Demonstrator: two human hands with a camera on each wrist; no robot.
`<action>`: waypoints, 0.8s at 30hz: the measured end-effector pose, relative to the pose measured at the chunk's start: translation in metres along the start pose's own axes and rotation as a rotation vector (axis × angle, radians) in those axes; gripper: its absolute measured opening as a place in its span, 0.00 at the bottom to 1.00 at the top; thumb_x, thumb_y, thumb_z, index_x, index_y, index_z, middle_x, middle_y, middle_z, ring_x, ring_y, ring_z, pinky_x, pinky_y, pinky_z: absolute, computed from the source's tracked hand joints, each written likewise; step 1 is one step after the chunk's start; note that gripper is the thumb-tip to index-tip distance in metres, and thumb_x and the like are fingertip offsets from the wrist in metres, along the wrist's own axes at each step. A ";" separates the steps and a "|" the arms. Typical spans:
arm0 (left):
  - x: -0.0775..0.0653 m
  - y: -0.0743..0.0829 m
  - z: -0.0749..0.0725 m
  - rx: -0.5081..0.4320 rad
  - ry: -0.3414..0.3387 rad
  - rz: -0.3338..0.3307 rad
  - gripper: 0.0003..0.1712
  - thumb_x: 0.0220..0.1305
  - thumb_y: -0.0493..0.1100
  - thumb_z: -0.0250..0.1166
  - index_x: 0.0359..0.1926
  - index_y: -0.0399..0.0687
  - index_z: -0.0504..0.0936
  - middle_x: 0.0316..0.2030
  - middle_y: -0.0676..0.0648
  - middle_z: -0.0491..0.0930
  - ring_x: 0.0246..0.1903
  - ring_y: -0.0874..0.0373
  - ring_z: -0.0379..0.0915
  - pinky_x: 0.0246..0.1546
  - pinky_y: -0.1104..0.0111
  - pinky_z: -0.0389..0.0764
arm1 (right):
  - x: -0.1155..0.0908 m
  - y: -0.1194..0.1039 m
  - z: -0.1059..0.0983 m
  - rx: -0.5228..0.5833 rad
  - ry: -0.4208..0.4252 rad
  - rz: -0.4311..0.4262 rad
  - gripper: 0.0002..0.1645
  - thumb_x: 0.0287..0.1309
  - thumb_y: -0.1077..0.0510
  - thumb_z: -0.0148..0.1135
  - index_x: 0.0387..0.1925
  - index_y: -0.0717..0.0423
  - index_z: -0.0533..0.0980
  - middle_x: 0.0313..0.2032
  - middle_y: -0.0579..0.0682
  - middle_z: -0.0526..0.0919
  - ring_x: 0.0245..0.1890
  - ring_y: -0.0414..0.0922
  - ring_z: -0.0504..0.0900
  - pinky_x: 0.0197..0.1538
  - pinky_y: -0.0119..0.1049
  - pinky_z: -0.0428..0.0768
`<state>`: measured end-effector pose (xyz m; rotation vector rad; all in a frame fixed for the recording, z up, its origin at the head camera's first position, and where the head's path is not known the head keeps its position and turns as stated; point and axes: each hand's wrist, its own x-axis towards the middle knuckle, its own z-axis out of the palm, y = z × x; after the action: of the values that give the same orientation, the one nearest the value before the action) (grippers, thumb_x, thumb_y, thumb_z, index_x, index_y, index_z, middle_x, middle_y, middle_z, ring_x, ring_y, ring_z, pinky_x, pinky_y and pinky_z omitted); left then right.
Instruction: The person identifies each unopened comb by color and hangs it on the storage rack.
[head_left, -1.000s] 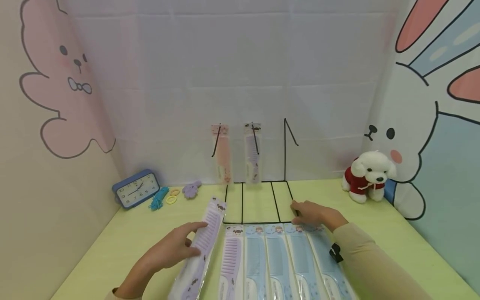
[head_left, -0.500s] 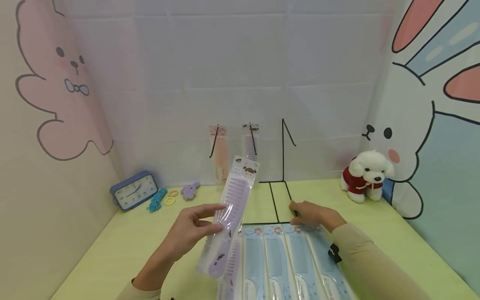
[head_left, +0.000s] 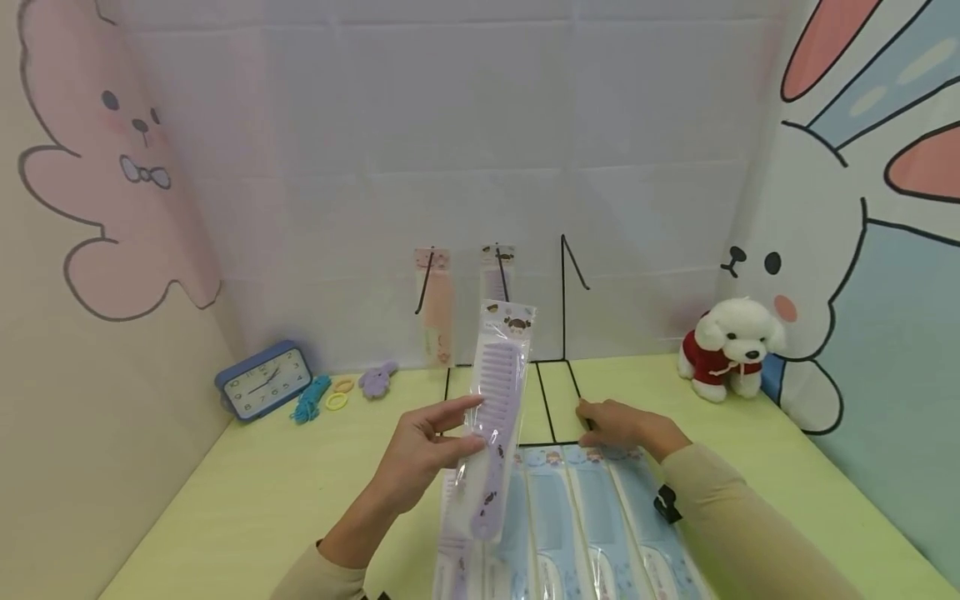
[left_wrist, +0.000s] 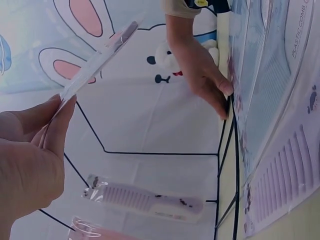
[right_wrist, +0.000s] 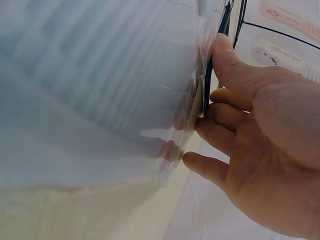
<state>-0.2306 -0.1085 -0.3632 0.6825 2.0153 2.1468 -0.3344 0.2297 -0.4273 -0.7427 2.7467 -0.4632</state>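
My left hand [head_left: 427, 454] pinches a bagged purple comb [head_left: 498, 392] by its left edge between thumb and fingers, holding it nearly upright above the table. In the left wrist view that comb [left_wrist: 92, 65] shows edge-on. My right hand [head_left: 630, 427] grips the front right of a black wire display rack [head_left: 564, 308]; its thumb [right_wrist: 225, 60] lies on the wire in the right wrist view. On the rack's hooks hang a bagged pink comb [head_left: 437, 321] and a bagged purple comb [left_wrist: 145, 200], partly hidden behind the held one in the head view. The right hook is bare.
In front of the rack lie several bagged blue combs [head_left: 553, 508] in a row, with a purple comb [head_left: 452, 542] at the left end. A blue clock [head_left: 264, 382], teal cord [head_left: 310, 400] and purple toy [head_left: 377, 381] stand back left, a plush dog [head_left: 731, 350] back right.
My left hand has lifted the purple comb from the left side of the row, moved it right and turned it more upright. The right hand stays on the rack.
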 end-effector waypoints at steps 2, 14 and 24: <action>0.003 -0.002 0.001 -0.006 0.015 -0.015 0.32 0.58 0.30 0.72 0.65 0.34 0.75 0.62 0.37 0.76 0.35 0.57 0.85 0.32 0.67 0.84 | 0.000 -0.001 0.001 0.007 -0.002 -0.005 0.13 0.68 0.54 0.64 0.37 0.57 0.68 0.23 0.45 0.66 0.22 0.41 0.64 0.29 0.35 0.64; 0.027 -0.006 0.008 -0.067 0.037 -0.038 0.33 0.62 0.28 0.68 0.68 0.39 0.73 0.61 0.34 0.76 0.41 0.51 0.85 0.36 0.63 0.85 | 0.004 0.003 -0.001 -0.027 -0.013 0.026 0.13 0.68 0.52 0.63 0.38 0.53 0.69 0.27 0.47 0.68 0.24 0.42 0.65 0.31 0.38 0.65; 0.066 -0.006 0.005 -0.006 0.067 -0.042 0.30 0.68 0.29 0.62 0.69 0.51 0.73 0.33 0.50 0.77 0.29 0.65 0.72 0.34 0.69 0.79 | 0.000 -0.001 -0.001 -0.001 -0.011 0.031 0.14 0.67 0.53 0.64 0.40 0.56 0.69 0.25 0.47 0.67 0.24 0.42 0.66 0.31 0.38 0.66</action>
<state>-0.2890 -0.0781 -0.3534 0.5695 2.0359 2.1785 -0.3347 0.2290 -0.4260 -0.6992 2.7445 -0.4495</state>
